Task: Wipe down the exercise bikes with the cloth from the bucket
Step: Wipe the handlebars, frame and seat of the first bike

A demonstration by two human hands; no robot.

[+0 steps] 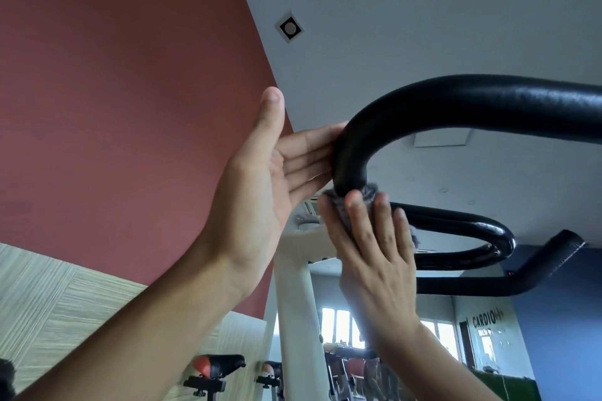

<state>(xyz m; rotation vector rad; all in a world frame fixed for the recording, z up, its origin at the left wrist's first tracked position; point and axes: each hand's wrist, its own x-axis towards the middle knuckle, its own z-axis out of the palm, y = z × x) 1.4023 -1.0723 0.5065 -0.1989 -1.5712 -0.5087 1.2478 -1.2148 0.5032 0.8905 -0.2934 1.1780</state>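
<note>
I look up at a black padded handlebar (456, 101) of an exercise bike, which curves in a U bend at centre. My left hand (260, 179) is spread flat, its fingers reaching behind the bend and touching it, thumb pointing up. Just below the bend, my right hand (374, 247) presses a grey cloth (338, 208) against the bar with fairly straight fingers; its back faces me. The cloth shows only at the fingertips and edges of the hand. The bucket is out of view.
A glossy black inner loop (482, 238) and a lower padded grip (560, 254) of the same handlebar lie to the right. The bike's white post (293, 303) runs down below. Other bikes' saddles (218, 365) stand at the bottom, by a red wall (130, 75).
</note>
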